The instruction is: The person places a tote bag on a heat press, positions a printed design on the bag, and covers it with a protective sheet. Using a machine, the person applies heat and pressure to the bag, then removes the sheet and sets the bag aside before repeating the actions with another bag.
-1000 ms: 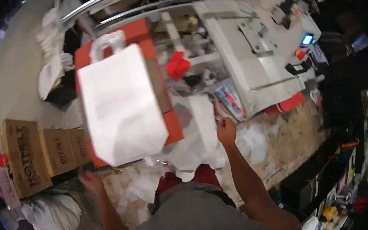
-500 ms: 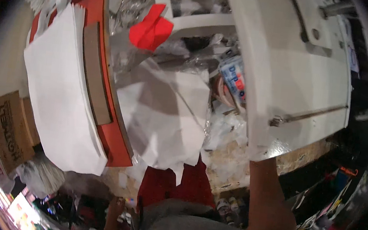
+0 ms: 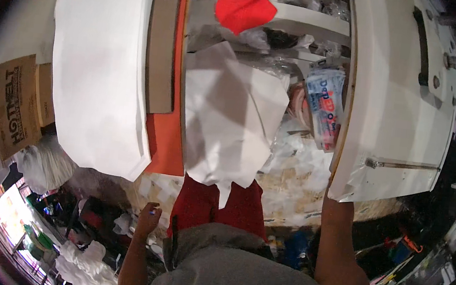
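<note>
Right hand's gone under the white panel (image 3: pixel 393 122); white tote bags ahead of left hand (image 3: pixel 148 219). Can't tell either grip.

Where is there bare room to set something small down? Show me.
On the white tabletop, between the black bar and metal rod. A smaller patch: the orange board, below the brown strip and right of the white fabric. The gap between board and tabletop is crowded: red cloth, white sheet, printed packet.
</note>
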The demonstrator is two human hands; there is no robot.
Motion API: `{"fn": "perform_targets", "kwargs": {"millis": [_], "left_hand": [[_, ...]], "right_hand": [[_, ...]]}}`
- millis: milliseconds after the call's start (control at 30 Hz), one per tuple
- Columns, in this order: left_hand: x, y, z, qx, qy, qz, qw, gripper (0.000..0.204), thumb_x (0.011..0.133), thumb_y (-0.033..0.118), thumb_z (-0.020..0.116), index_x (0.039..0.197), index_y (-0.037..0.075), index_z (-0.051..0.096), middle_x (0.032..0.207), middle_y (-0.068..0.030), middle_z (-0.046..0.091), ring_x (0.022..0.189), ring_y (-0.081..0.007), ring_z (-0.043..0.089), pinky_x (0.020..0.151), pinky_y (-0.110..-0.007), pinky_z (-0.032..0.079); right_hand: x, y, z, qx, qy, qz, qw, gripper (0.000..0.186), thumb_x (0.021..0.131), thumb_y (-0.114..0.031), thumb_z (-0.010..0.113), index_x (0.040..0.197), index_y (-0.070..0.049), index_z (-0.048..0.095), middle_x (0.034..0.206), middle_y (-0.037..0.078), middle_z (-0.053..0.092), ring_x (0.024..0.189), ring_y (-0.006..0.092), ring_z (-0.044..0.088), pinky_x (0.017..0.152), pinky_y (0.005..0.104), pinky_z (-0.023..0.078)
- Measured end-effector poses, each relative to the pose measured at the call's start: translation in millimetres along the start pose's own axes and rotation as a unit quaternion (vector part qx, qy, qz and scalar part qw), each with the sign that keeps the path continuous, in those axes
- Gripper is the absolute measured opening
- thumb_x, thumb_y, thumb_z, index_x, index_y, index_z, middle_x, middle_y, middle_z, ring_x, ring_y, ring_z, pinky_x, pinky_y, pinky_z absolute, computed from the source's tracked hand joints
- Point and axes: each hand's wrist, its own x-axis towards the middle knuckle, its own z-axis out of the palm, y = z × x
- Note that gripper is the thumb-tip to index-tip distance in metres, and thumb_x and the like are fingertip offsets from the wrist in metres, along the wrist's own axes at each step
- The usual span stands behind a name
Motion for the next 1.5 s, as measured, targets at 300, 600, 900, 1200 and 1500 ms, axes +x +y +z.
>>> {"fn": "perform_targets", "kwargs": {"millis": [300, 600, 900, 1200, 1500], "left_hand": [[17, -11, -15, -0.033, -0.001, 0.020, 0.999, 0.032, 0.091, 0.024, 0.062, 0.115, 0.003, 0.064, 0.103, -0.0198, 0.069, 0.093, -0.0317, 0.069, 0.082, -0.043, 0.054], [-1, 127, -54, -0.198, -0.135, 0.318, 0.917, 0.036, 0.085, 0.018, 0.067, 0.117, 0.002, 0.065, 0.120, -0.0214, 0.064, 0.120, -0.0341, 0.058, 0.102, -0.043, 0.046], [-25, 180, -244, -0.038, -0.199, 0.450, 0.870, 0.025, 0.090, 0.020, 0.073, 0.106, 0.001, 0.067, 0.108, -0.0151, 0.069, 0.101, -0.0227, 0.066, 0.086, -0.040, 0.053], [96, 210, -382, -0.358, 0.107, 0.424, 0.825, 0.027, 0.089, 0.009, 0.069, 0.113, -0.002, 0.063, 0.081, -0.0081, 0.066, 0.068, -0.0111, 0.063, 0.056, -0.027, 0.051], [163, 233, -409, -0.199, 0.255, 0.410, 0.853, 0.029, 0.085, 0.015, 0.069, 0.108, -0.002, 0.068, 0.087, -0.0138, 0.073, 0.074, -0.0221, 0.070, 0.068, -0.034, 0.055]], "right_hand": [[23, -25, -25, -0.007, 0.026, 0.035, 0.999, 0.026, 0.096, -0.019, 0.054, 0.110, 0.001, 0.065, 0.104, 0.020, 0.067, 0.096, 0.0373, 0.065, 0.090, 0.0479, 0.051], [-98, -188, -80, -0.046, -0.052, -0.331, 0.941, 0.027, 0.096, -0.017, 0.052, 0.113, 0.000, 0.065, 0.103, 0.021, 0.066, 0.100, 0.0373, 0.064, 0.093, 0.0457, 0.050], [-194, -428, -275, 0.384, -0.091, -0.264, 0.880, 0.013, 0.092, -0.012, 0.064, 0.098, -0.001, 0.068, 0.081, 0.008, 0.069, 0.068, 0.0143, 0.065, 0.065, 0.0311, 0.053], [-102, -597, -252, 0.570, 0.097, -0.209, 0.789, 0.037, 0.085, -0.014, 0.071, 0.118, 0.000, 0.061, 0.092, 0.009, 0.068, 0.078, 0.0160, 0.064, 0.072, 0.0313, 0.053], [-135, -619, -220, 0.218, 0.301, -0.391, 0.842, 0.050, 0.082, -0.014, 0.070, 0.127, 0.003, 0.054, 0.130, 0.022, 0.053, 0.124, 0.0400, 0.047, 0.107, 0.0489, 0.037]]}}
